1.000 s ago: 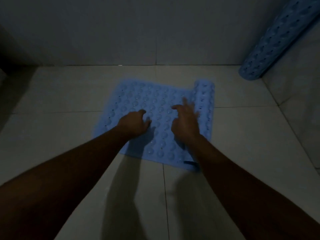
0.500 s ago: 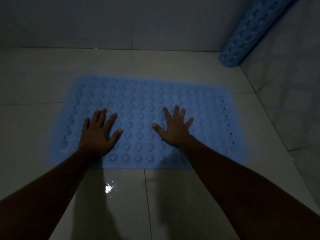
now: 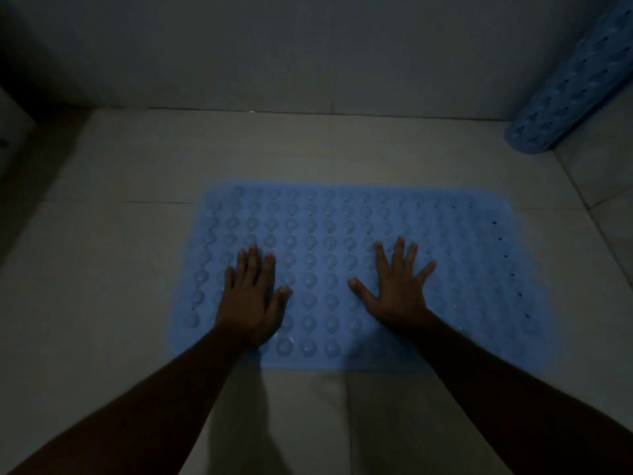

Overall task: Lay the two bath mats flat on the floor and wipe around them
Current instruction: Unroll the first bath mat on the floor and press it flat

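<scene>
A blue bath mat lies unrolled and flat on the tiled floor in the middle of the frame, its bumpy suction-cup side showing. Your left hand rests palm down on the mat's left half, fingers straight and close together, holding nothing. Your right hand rests palm down near the mat's centre, fingers spread wide, also holding nothing. Both forearms reach in from the lower corners and hide part of the mat's near edge. In the upper right corner a second blue mat, still rolled into a tube, leans against the wall with its lower end on the floor, well apart from the flat one. The light is dim, and your arms cast shadows on the tiles below the mat.
</scene>
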